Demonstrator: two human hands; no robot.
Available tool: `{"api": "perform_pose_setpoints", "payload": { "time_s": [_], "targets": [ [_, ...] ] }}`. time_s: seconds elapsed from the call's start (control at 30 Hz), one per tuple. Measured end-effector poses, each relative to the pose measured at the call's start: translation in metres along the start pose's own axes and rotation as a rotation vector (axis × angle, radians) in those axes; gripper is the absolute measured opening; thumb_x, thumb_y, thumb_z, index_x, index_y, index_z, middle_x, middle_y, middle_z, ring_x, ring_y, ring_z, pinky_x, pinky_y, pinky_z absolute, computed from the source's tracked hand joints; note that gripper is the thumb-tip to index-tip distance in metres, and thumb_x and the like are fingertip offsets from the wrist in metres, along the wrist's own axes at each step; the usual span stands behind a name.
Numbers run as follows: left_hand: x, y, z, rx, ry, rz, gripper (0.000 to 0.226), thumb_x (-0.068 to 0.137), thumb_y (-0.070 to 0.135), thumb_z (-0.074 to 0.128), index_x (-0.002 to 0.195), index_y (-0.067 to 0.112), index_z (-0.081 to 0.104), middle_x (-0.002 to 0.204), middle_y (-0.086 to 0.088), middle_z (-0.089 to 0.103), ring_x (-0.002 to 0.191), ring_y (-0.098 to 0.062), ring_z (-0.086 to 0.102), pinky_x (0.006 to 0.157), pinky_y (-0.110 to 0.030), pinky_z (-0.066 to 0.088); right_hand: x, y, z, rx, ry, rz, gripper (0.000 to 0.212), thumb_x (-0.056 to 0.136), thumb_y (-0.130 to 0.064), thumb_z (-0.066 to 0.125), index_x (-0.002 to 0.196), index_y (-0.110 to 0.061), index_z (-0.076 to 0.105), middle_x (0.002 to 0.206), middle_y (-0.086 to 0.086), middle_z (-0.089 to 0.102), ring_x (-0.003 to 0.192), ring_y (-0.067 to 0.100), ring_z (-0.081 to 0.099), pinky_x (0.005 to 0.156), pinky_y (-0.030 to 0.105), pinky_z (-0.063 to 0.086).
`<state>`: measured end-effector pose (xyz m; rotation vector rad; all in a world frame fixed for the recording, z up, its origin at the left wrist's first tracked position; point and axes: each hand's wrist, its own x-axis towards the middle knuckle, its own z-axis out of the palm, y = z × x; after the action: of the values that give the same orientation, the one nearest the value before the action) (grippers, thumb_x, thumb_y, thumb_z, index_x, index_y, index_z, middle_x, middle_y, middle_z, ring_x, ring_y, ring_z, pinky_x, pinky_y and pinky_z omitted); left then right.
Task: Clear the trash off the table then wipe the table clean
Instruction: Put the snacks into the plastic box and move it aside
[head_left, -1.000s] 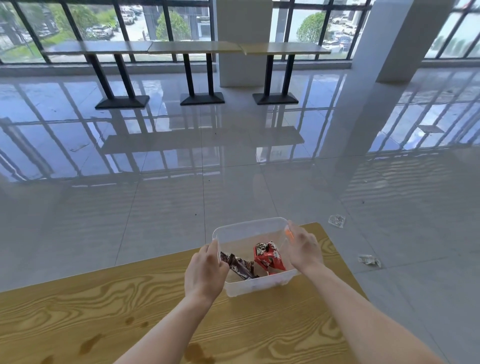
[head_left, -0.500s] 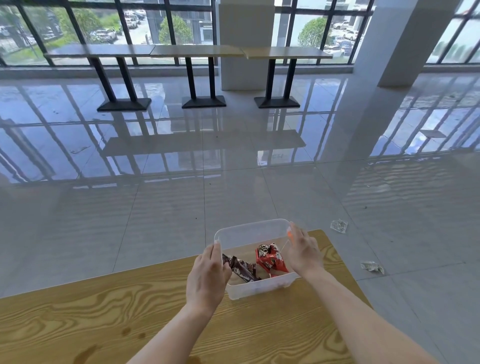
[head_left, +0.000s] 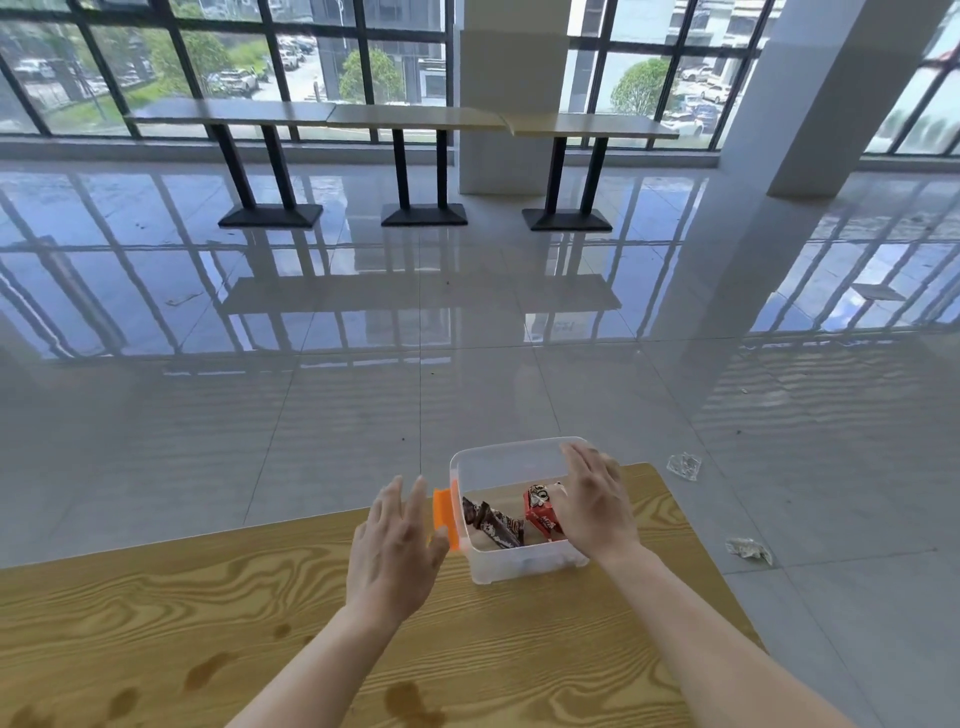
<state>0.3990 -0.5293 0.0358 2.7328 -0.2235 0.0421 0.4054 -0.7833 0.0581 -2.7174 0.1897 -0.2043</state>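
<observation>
**Hands at the clear bin on the wooden table**

Nearest you, dark stains (head_left: 208, 670) mark the grain of the wooden table (head_left: 156, 597). Both your forearms reach forward over it. Your left hand (head_left: 397, 551) is flat, palm down, fingers loosely spread and closed on nothing; its fingertips lie just beside the orange latch (head_left: 445, 517) on the left wall of the clear plastic bin (head_left: 511, 566). Your right hand (head_left: 595, 501) is likewise spread, laid over the bin's right rim; whether it grips the rim cannot be told.

The bin stands at the table's far right corner. Inside lie two wrappers: a dark brown one (head_left: 491, 522) to the left and a red one (head_left: 540, 509) to the right, partly behind your right hand. Print shows on both, but it is too small to read.

Beyond the table edge, two crumpled scraps (head_left: 684, 465) (head_left: 748, 549) lie on the glossy tiled floor (head_left: 363, 415). Farther off, a row of pedestal tables (head_left: 415, 122) stands before the windows (head_left: 234, 52).
</observation>
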Motion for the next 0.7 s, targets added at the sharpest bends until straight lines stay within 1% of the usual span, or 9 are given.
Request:
{"api": "perform_pose_setpoints", "payload": {
  "time_s": [0.07,0.17,0.27,0.37,0.47,0.57,0.7],
  "targets": [
    [-0.016,-0.015,-0.009,0.051,0.011,0.001,0.07,0.096,0.051,0.045,0.154,0.024,0.015,0.162,-0.012,0.02,0.148,-0.028,0.023,0.111,-0.045,0.038,-0.009,-0.021,0.0,0.042,0.006,-0.037,0.055,0.094,-0.017,0.059,0.146,-0.012,0.044,0.149,0.004,0.047,0.139,0.026,0.035,0.118,0.038,0.027],
    [-0.04,-0.037,-0.024,0.082,0.03,-0.022,0.072,0.095,0.051,0.046,0.155,0.025,0.014,0.163,-0.011,0.016,0.15,-0.029,0.016,0.117,-0.048,0.028,-0.025,-0.055,0.002,0.071,-0.009,-0.157,0.057,0.091,-0.011,0.061,0.146,-0.009,0.046,0.145,0.006,0.052,0.132,0.028,0.042,0.111,0.037,0.034],
    [-0.068,-0.057,-0.042,0.114,0.073,-0.054,0.072,0.095,0.051,0.045,0.155,0.025,0.016,0.163,-0.011,0.017,0.151,-0.029,0.013,0.118,-0.051,0.023,-0.044,-0.087,0.009,0.068,-0.001,-0.273,0.055,0.091,-0.015,0.066,0.143,-0.01,0.049,0.142,0.006,0.054,0.129,0.03,0.046,0.108,0.039,0.038],
    [-0.1,-0.083,-0.061,0.143,0.086,-0.106,0.073,0.095,0.051,0.044,0.156,0.025,0.015,0.164,-0.01,0.014,0.151,-0.029,0.009,0.12,-0.052,0.019,-0.063,-0.12,0.022,0.081,-0.039,-0.353,0.057,0.091,-0.02,0.068,0.144,-0.012,0.049,0.144,0.005,0.052,0.131,0.028,0.043,0.11,0.039,0.036],
    [-0.136,-0.115,-0.082,0.16,0.12,-0.188,0.073,0.095,0.052,0.044,0.156,0.025,0.014,0.164,-0.011,0.015,0.151,-0.03,0.009,0.12,-0.052,0.019,-0.084,-0.157,0.04,0.09,-0.073,-0.439,0.058,0.09,-0.021,0.07,0.144,-0.013,0.05,0.142,0.003,0.054,0.131,0.026,0.044,0.114,0.041,0.035],
    [-0.169,-0.15,-0.105,0.173,0.152,-0.259,0.073,0.095,0.052,0.045,0.156,0.026,0.016,0.164,-0.01,0.016,0.151,-0.029,0.009,0.12,-0.052,0.017,-0.104,-0.198,0.055,0.112,-0.107,-0.508,0.058,0.09,-0.022,0.07,0.144,-0.015,0.049,0.143,0.001,0.053,0.133,0.024,0.043,0.112,0.035,0.036],
    [-0.211,-0.204,-0.13,0.18,0.19,-0.327,0.073,0.094,0.05,0.048,0.156,0.025,0.019,0.164,-0.01,0.017,0.151,-0.029,0.01,0.12,-0.052,0.017,-0.126,-0.254,0.078,0.121,-0.168,-0.561,0.06,0.091,-0.024,0.07,0.146,-0.014,0.048,0.146,0.004,0.051,0.136,0.023,0.04,0.113,0.034,0.036]
  ]
}}
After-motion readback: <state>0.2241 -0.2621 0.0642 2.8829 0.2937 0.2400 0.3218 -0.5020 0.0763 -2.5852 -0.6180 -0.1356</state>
